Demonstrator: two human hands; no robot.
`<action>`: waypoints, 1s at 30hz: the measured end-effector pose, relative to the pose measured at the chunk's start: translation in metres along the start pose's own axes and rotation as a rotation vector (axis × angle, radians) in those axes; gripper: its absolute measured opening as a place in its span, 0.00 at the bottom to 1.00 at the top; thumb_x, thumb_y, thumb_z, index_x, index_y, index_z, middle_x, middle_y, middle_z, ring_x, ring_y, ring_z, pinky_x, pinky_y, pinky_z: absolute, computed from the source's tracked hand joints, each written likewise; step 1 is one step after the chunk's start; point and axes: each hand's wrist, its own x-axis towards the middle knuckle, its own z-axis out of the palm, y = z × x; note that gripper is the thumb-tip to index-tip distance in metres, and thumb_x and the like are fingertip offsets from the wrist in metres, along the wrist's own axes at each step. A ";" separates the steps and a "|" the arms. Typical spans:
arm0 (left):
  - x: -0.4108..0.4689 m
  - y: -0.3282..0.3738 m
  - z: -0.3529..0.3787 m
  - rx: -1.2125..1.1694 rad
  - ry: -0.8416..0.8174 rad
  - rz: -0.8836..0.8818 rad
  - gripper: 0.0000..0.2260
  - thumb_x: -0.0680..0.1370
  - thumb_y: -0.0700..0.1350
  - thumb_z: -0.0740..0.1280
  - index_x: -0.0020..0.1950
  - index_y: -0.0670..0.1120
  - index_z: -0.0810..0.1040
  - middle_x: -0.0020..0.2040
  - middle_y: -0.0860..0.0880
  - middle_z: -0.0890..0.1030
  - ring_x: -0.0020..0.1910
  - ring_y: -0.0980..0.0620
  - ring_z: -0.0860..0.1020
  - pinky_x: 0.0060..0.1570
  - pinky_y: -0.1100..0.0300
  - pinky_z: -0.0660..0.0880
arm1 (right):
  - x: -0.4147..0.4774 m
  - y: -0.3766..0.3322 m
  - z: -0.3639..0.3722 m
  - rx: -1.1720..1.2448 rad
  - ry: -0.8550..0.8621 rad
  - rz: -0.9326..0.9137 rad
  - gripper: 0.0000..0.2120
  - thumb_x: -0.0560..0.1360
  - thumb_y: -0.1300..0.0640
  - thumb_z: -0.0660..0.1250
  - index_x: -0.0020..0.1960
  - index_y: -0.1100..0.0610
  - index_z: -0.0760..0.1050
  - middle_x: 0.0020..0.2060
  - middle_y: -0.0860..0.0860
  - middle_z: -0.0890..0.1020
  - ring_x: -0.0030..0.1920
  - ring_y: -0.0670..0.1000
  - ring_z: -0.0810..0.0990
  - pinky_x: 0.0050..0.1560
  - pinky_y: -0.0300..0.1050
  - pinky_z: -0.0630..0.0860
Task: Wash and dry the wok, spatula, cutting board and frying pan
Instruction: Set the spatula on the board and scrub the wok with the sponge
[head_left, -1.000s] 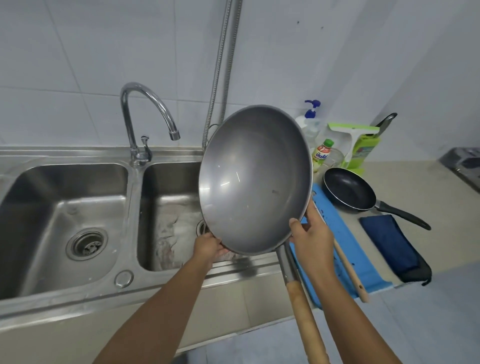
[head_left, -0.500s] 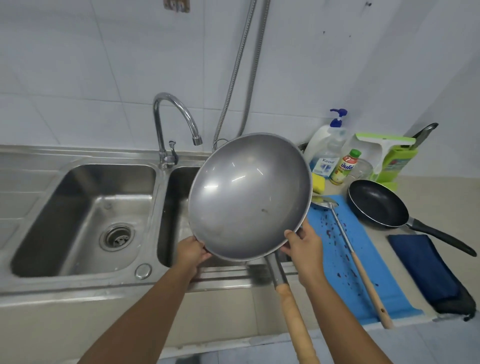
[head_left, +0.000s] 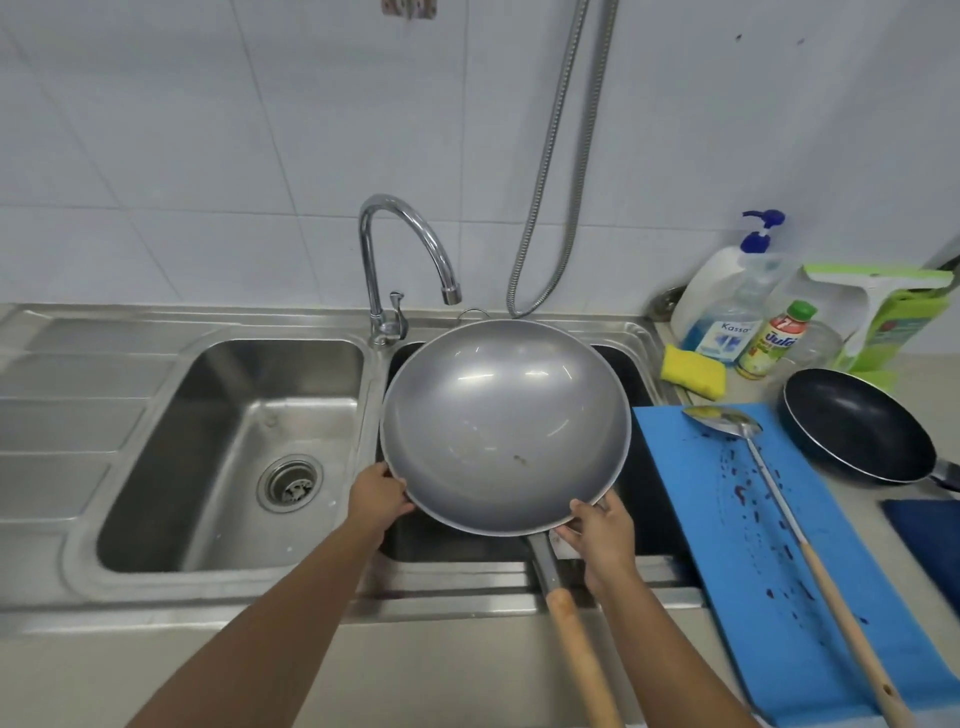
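Across the lower frame runs a steel double sink set in a pale worktop, with white wall tiles above. At centre, over the right basin, the wok is held tilted, with the left grip and right grip each curled on its near rim. At right, the stained blue cutting board bears the spatula. The frying pan sits beside it, its handle cut off at the frame edge. The wok hides the right basin's drain.
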 end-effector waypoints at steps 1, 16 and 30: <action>0.006 -0.001 -0.001 0.023 -0.011 0.002 0.14 0.79 0.30 0.60 0.60 0.42 0.75 0.53 0.40 0.82 0.51 0.39 0.81 0.43 0.54 0.80 | 0.002 0.003 0.003 0.002 0.009 0.009 0.21 0.78 0.69 0.62 0.68 0.54 0.71 0.56 0.55 0.81 0.54 0.57 0.82 0.39 0.43 0.82; 0.039 0.073 -0.019 1.125 0.181 0.549 0.11 0.80 0.44 0.58 0.57 0.47 0.79 0.50 0.45 0.81 0.49 0.42 0.79 0.49 0.52 0.75 | 0.007 0.017 0.022 -0.226 0.120 -0.104 0.24 0.78 0.66 0.63 0.71 0.51 0.67 0.56 0.48 0.79 0.58 0.56 0.79 0.53 0.53 0.81; 0.138 0.181 0.024 1.592 0.248 0.958 0.28 0.78 0.41 0.59 0.77 0.40 0.57 0.75 0.41 0.61 0.75 0.41 0.58 0.74 0.45 0.53 | -0.006 0.016 0.041 -0.601 0.262 -0.154 0.35 0.81 0.60 0.59 0.79 0.52 0.40 0.59 0.57 0.79 0.41 0.47 0.74 0.43 0.44 0.75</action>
